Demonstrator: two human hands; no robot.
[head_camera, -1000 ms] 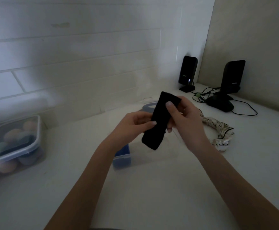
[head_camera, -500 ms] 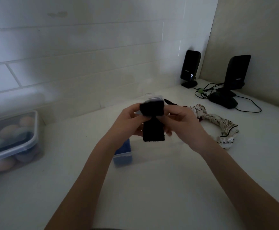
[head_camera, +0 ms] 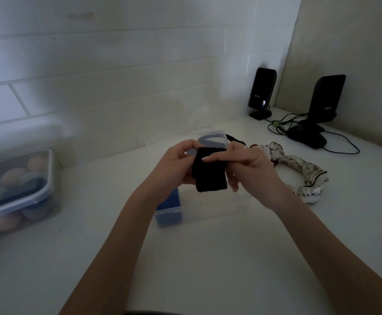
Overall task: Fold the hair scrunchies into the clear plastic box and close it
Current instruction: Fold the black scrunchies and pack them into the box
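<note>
Black scrunchie band (head_camera: 210, 171) is now doubled over: one second ago it hung as a long flat strip between the hands, half a second ago its upper end was being turned down, and at present it forms a short, thick rectangle. The fold appears complete or nearly so, so the next step is probably placing it in the box.

Left hand (head_camera: 176, 164) holds the band's left edge, fingers curled behind it. Right hand (head_camera: 246, 164) pinches the upper part, thumb laid across the front face and fingers behind. Both hands grip the band; neither is free. The band's lower half hangs below the two grips, unsupported.

The band is held in the air directly above the clear plastic box (head_camera: 208, 203), which stands on the worktop (head_camera: 208, 258) near its middle. The box's lid (head_camera: 212, 139) stands open behind the hands. A blue item (head_camera: 169, 212) already occupies the box's left end.

A patterned cream scrunchie (head_camera: 303, 171) lies on the worktop to the right of the box, still to be folded. A further dark piece (head_camera: 235, 138) shows behind the lid; its kind cannot be told.
</note>
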